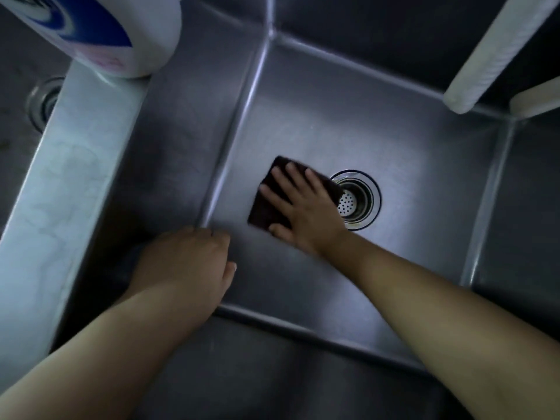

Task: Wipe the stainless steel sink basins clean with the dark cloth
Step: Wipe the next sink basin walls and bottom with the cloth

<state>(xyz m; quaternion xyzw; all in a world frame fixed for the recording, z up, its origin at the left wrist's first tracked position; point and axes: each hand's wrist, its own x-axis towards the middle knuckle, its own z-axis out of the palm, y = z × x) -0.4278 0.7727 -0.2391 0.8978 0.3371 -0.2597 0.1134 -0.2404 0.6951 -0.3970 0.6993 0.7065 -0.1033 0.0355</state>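
right hand (300, 207): mine, flat, fingers spread, pressing dark cloth (266, 213) on basin floor (394, 140)
drain strainer (356, 200): touching cloth's right edge
left hand (185, 262): loosely curled, holds nothing, near-left

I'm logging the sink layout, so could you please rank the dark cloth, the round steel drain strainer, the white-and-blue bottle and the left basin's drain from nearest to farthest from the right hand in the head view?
1. Dark cloth: under the right hand, pressed flat.
2. Round steel drain strainer: just right of it.
3. Left basin's drain: beyond the divider.
4. White-and-blue bottle: far upper left.
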